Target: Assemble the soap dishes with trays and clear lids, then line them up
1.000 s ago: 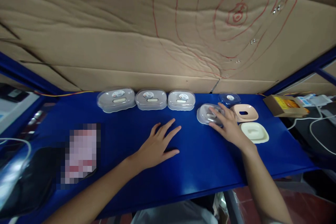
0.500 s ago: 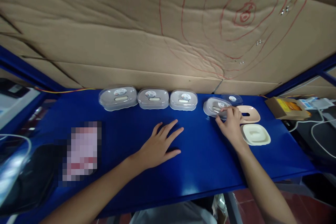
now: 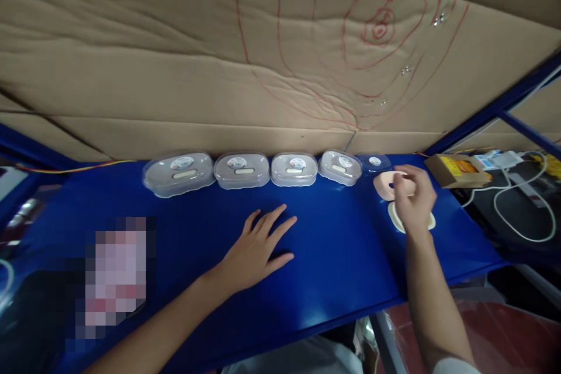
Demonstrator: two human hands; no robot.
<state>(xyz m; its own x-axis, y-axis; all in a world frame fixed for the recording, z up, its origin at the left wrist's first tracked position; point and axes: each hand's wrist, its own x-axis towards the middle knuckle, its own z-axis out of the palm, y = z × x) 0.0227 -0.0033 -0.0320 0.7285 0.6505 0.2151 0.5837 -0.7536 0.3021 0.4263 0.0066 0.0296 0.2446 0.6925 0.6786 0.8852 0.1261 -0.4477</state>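
My left hand [image 3: 252, 251] lies with its fingers spread on the blue tabletop, holding nothing. At the right, my right hand [image 3: 415, 193] grips a peach oval dish [image 3: 384, 186] with a slot in it, thumb on the near side; the hand hides the dish's right part. The dish looks slightly tilted. Partly behind my wrist sits a cream oval dish [image 3: 395, 219]. A loose clear lid [image 3: 376, 163] with a round label lies just behind the peach dish. To its left is a closed box with a clear lid [image 3: 340, 168].
More closed clear-lidded boxes [image 3: 293, 170] line the back edge against a cardboard wall [image 3: 175, 87] with red drawn rings. A blurred-out pinkish item [image 3: 116, 272] lies at the left. An open cardboard box [image 3: 458, 172] and white cables [image 3: 543, 234] are at the right.
My right hand has left the rightmost closed box, which now sits nearer the row, and moved right onto the peach dish. My left hand keeps its pose; the view has shifted.
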